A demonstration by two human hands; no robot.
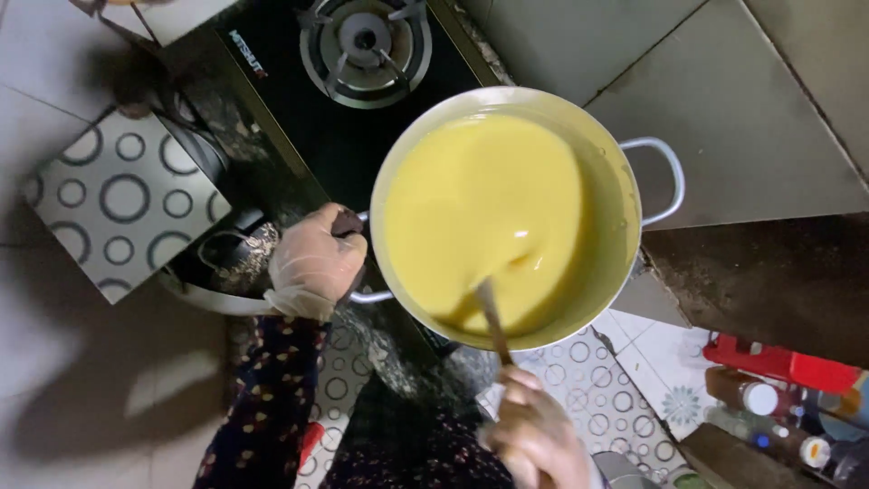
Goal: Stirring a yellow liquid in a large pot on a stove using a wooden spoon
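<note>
A large metal pot (625, 195) full of smooth yellow batter (484, 213) sits on a black gas stove (344, 154). My left hand (312, 263), in a thin clear glove, grips the pot's left handle. A wooden stick (493, 317) is dipped into the batter at the pot's near side, and my right hand (534, 430) holds its upper end just below the pot's rim. The stick's tip is hidden in the batter. A dark patterned sleeve covers my left forearm.
A free gas burner (365, 45) lies behind the pot. A board with a ring pattern (118, 204) leans at the left. A steel surface (751, 109) fills the upper right. Bottles and a red container (783, 367) stand on the floor at lower right.
</note>
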